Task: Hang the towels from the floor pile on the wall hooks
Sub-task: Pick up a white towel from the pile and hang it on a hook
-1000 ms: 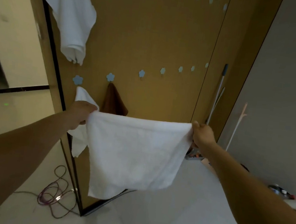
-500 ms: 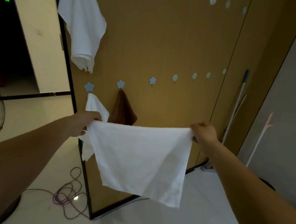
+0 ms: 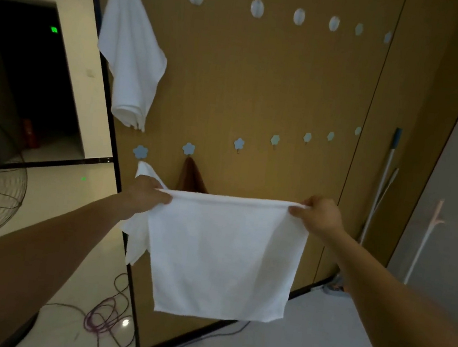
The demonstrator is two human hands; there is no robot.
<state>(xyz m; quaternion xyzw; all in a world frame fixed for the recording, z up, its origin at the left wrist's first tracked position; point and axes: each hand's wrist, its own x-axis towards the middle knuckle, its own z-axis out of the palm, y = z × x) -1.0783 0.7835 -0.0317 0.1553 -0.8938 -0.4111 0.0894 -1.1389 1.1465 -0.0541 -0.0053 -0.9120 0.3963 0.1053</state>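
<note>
Head view shows the white towel now stretched level and nearer the wall than a second ago, left hand and right hand each pinching a top corner, seemingly ready for a free flower hook.

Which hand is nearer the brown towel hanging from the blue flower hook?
Left. The left hand is just lower-left of the brown towel; the right hand is far to its right. Both grip the white towel.
</note>
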